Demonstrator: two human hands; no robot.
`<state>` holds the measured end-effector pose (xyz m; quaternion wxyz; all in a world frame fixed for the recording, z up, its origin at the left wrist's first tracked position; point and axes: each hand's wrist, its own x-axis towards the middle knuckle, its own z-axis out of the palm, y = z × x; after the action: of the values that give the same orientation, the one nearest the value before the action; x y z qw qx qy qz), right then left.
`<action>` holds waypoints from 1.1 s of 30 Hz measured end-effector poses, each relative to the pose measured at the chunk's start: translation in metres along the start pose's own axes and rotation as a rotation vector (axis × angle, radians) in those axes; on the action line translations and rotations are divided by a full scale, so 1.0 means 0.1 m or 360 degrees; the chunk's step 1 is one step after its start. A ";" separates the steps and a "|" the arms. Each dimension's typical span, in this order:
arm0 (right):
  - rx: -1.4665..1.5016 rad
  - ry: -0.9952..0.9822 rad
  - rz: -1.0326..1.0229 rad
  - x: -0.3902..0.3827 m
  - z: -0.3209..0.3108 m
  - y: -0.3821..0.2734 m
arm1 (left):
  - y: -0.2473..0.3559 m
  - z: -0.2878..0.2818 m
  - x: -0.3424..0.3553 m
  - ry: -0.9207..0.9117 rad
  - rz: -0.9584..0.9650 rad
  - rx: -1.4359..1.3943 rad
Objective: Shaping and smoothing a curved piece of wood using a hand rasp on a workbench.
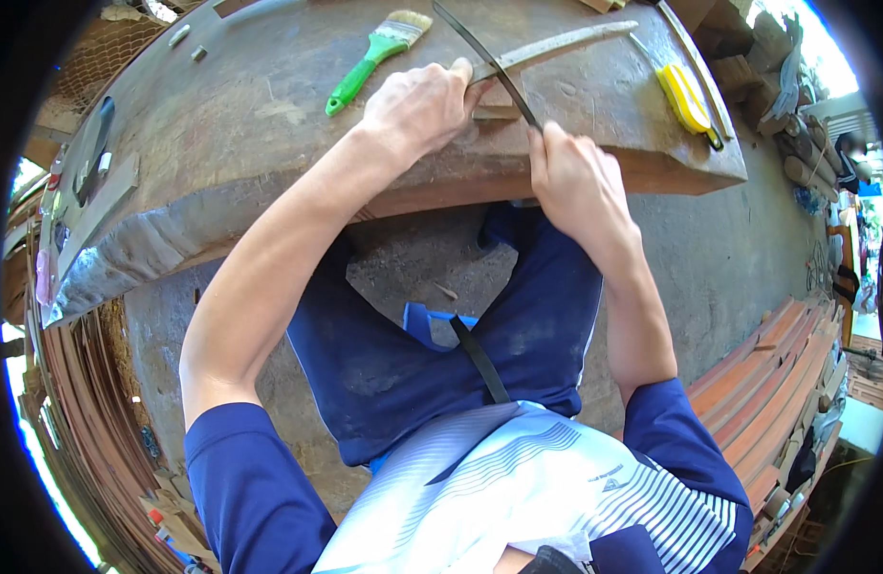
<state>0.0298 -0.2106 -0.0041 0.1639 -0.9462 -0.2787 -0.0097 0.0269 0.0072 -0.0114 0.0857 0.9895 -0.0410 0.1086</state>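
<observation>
My left hand (422,107) is closed on the left end of a slim, curved wooden piece (580,44), which tapers off to the right above the bench. In my right hand (577,182) is the near end of a long, narrow dark file (475,46). It slants up and left across the wooden piece, close to my left fingertips. A small wooden block (499,105) lies under the work at the bench's near edge. Left of the file rests a green-handled paintbrush (370,69). A yellow-handled tool (685,99) lies to the right.
The thick wooden bench (250,143) spans the area before my knees. Dark tools and a flat strip (102,196) sit at its left end. Long reddish boards (762,368) are stacked at the right, with more planks (92,411) on the left. Logs (806,148) stand beyond the bench.
</observation>
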 end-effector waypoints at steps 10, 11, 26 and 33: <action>-0.0039 -0.0068 0.0071 -0.78 -0.16 0.16 | 0.10 0.00 0.04 0.0004 -0.0174 0.0110; -0.0056 -0.0122 0.0165 -1.00 -0.24 0.24 | 0.12 -0.01 0.05 0.0022 -0.0181 0.0117; 0.0481 0.0061 0.0350 -1.49 -0.42 0.65 | 0.07 -0.37 -0.19 -0.0120 -0.0431 -0.0117; 0.0405 0.0246 0.0070 -0.44 -0.03 0.36 | -0.08 -0.26 -0.05 -0.0217 -0.0359 -0.0158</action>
<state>0.0118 -0.2633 -0.0171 0.3037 -0.9201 -0.2435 -0.0436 0.0175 0.0197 0.0108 0.1432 0.9875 0.0596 0.0286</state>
